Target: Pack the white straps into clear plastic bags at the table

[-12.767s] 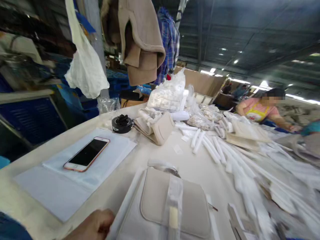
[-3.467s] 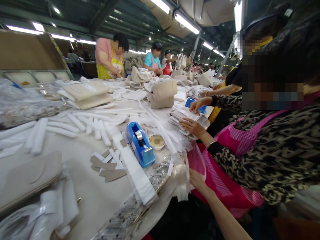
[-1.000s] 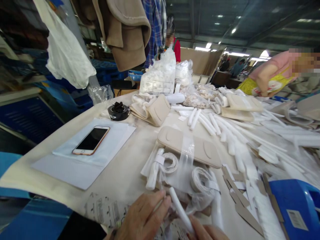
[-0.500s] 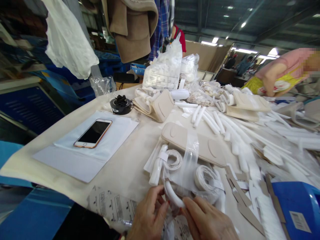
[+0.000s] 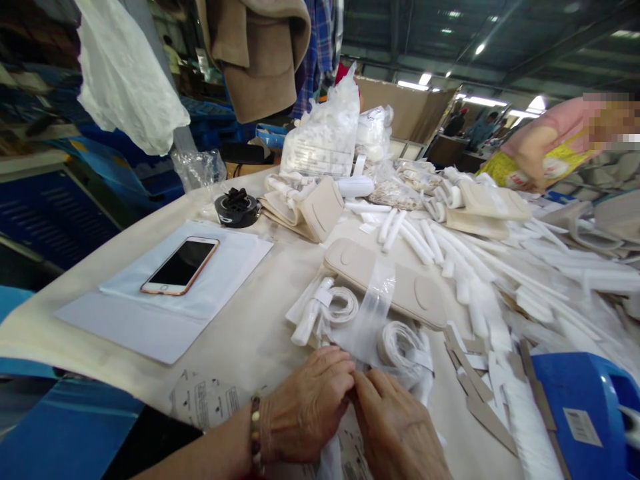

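Note:
My left hand [image 5: 313, 403] is closed, its fingers curled against those of my right hand [image 5: 395, 423]. That hand is also closed, fingertips pinched beside the left thumb. What they grip is hidden behind the fingers; clear plastic [image 5: 330, 460] hangs below. Just beyond them lies a beige bag piece [image 5: 387, 283] with two oval tabs, crossed by a clear plastic band [image 5: 375, 300]. In front of it are two coiled white straps, a left coil [image 5: 344, 307] and a right coil [image 5: 400, 343]. A white wrapped tube [image 5: 313, 313] lies beside the left coil.
A phone [image 5: 181, 265] rests on white sheets [image 5: 150, 333] at left. Behind it stands a black tape roll [image 5: 237, 208]. White foam tubes [image 5: 465, 267] are heaped at right, near a blue plastic bin [image 5: 585, 407]. A co-worker [image 5: 545, 143] bends over at far right.
My left hand has turned over and moved up and right against my right hand. It now covers the curved white tube that showed between them. The view has shifted slightly.

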Tool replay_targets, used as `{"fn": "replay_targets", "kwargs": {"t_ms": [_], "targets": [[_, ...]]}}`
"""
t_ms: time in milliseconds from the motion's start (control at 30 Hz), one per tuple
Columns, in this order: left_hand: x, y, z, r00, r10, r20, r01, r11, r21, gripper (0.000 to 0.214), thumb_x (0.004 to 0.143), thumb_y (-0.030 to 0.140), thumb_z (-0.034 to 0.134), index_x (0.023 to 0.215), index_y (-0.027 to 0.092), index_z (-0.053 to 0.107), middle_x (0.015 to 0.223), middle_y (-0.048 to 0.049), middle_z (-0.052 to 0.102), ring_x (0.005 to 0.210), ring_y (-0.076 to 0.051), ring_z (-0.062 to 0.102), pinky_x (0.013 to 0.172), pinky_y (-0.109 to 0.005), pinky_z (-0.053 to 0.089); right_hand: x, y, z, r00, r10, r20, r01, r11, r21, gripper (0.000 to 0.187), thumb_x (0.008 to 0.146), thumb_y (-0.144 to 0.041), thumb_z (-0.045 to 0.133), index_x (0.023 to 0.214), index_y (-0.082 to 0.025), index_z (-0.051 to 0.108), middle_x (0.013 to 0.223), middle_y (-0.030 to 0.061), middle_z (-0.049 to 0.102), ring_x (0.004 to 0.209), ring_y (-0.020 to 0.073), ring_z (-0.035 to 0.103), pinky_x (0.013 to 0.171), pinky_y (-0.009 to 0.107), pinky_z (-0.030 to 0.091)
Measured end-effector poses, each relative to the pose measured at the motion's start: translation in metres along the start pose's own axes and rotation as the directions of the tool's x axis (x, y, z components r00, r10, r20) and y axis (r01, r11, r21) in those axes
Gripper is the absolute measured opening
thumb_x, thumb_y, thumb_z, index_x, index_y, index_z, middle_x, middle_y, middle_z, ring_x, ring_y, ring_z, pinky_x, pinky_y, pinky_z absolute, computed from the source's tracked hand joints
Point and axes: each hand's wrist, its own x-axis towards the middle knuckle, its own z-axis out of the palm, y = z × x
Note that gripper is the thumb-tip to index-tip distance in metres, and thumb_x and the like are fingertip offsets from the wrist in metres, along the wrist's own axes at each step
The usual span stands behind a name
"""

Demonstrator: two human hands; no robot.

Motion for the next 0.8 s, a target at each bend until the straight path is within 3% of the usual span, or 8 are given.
{"fn": "replay_targets", "kwargs": {"t_ms": [100,167,233,333,400,533,700,800], "targets": [[0.007,-0.008,0.003,0.993,-0.075,0.088,0.08,0.995,-0.059,0.013,0.09,0.014,0.035,0.088,0.015,0.048,0.084,-0.0055,0.059,0.081,-0.017,0.052,0.08,-0.035,0.047,0.001,-0.001,0.006,1.0,0.028,0.006,-0.028,0.999,0.042,0.029,0.07,0.003,0.042,0.087,-0.02,0.05,0.071,0.0016,0.055,0.061,0.0177,0.055,0.055,0.027,0.04],[0.01,-0.012,0.003,0.993,-0.063,0.102,0.068,0.996,-0.051,0.019,0.094,0.021,0.033,0.079,0.018,0.045,0.075,-0.0021,0.055,0.069,-0.015,0.047,0.07,-0.031,0.044,0.0,0.0,0.007,1.0,0.024,0.01,-0.025,0.997,0.07,0.025,0.072,0.002,0.042,0.082,-0.021,0.049,0.069,0.0011,0.054,0.06,0.0179,0.055,0.052,0.027,0.041],[0.01,-0.015,0.002,0.997,0.003,0.078,0.0,0.999,-0.041,0.021,0.095,0.024,0.031,0.08,0.017,0.045,0.075,-0.0015,0.054,0.068,-0.015,0.044,0.069,-0.03,0.041,-0.004,0.002,0.004,0.999,0.007,0.039,-0.01,0.997,0.081,0.021,0.077,-0.001,0.042,0.082,-0.021,0.049,0.069,0.0012,0.055,0.06,0.018,0.056,0.052,0.027,0.043],[0.008,-0.019,0.002,0.994,0.078,0.077,-0.077,0.997,-0.017,0.023,0.096,0.022,0.027,0.088,0.015,0.048,0.076,-0.0024,0.053,0.071,-0.015,0.044,0.071,-0.03,0.038,-0.014,0.01,-0.007,0.995,-0.03,0.099,0.025,0.998,0.052,0.02,0.085,-0.011,0.045,0.102,-0.018,0.052,0.077,0.0029,0.06,0.065,0.0183,0.06,0.057,0.028,0.049],[0.007,-0.019,0.003,0.992,0.083,0.09,-0.083,0.997,-0.003,0.025,0.096,0.019,0.025,0.091,0.014,0.049,0.077,-0.003,0.052,0.073,-0.016,0.043,0.072,-0.032,0.036,-0.022,0.017,-0.015,0.992,-0.045,0.121,0.041,0.999,0.033,0.026,0.088,-0.015,0.046,0.114,-0.017,0.049,0.083,0.0037,0.064,0.069,0.0173,0.062,0.061,0.027,0.052],[0.006,-0.018,0.002,0.994,0.083,0.075,-0.083,0.997,-0.003,0.022,0.094,0.015,0.028,0.09,0.014,0.049,0.076,-0.0029,0.051,0.073,-0.016,0.042,0.073,-0.033,0.035,-0.035,0.026,-0.023,0.99,-0.056,0.13,0.056,0.998,-0.001,0.031,0.089,-0.014,0.044,0.119,-0.017,0.05,0.091,0.0052,0.067,0.076,0.016,0.064,0.066,0.023,0.054],[0.006,-0.019,0.0,0.992,0.088,0.094,-0.087,0.996,-0.01,0.02,0.093,0.013,0.028,0.089,0.015,0.048,0.077,-0.0032,0.051,0.073,-0.017,0.042,0.074,-0.034,0.035,-0.041,0.027,-0.027,0.987,-0.07,0.147,0.077,0.996,-0.042,0.048,0.079,0.0,0.035,0.123,-0.015,0.049,0.098,0.0083,0.068,0.084,0.0163,0.066,0.072,0.022,0.055],[0.006,-0.019,0.0,0.991,0.089,0.099,-0.089,0.996,-0.001,0.02,0.093,0.014,0.028,0.087,0.015,0.047,0.076,-0.003,0.051,0.072,-0.017,0.042,0.073,-0.033,0.035,-0.04,0.028,-0.034,0.99,-0.048,0.131,0.05,0.999,-0.011,0.041,0.085,-0.007,0.038,0.124,-0.014,0.047,0.101,0.0094,0.067,0.088,0.0169,0.066,0.074,0.023,0.055]]}}
